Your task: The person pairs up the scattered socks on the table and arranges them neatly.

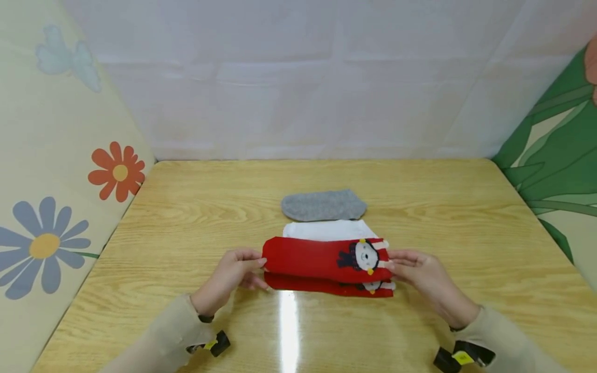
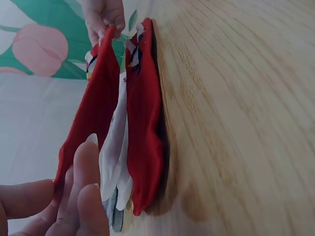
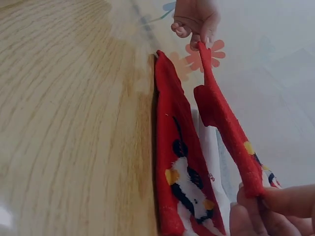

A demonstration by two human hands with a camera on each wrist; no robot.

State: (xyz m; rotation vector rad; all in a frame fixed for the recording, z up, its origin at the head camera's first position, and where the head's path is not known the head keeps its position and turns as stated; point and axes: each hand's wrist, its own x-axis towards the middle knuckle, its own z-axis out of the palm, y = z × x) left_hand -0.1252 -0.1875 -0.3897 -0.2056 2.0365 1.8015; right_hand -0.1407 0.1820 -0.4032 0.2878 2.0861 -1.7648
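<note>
A red sock [image 1: 303, 255] with a white-faced cartoon figure near its cuff is stretched between both hands, raised off the table. The left hand [image 1: 233, 272] pinches its toe end between thumb and fingers. At the cuff end, the right hand [image 1: 420, 277] pinches it the same way. Beneath it lies a matching red sock [image 2: 142, 118], flat on the table. Behind the red pair is a white sock [image 1: 326, 229], partly hidden by the raised one. Farther back a grey sock [image 1: 324, 205] lies flat, toe to the left.
The wood-grain table [image 1: 186, 197] reaches back to a pale cloth wall [image 1: 298, 103]. Flower-printed panels stand along the left side [image 1: 70, 181] and right side [image 1: 555, 150]. A camera mount [image 1: 216, 343] is strapped to the left wrist, another [image 1: 459, 356] to the right.
</note>
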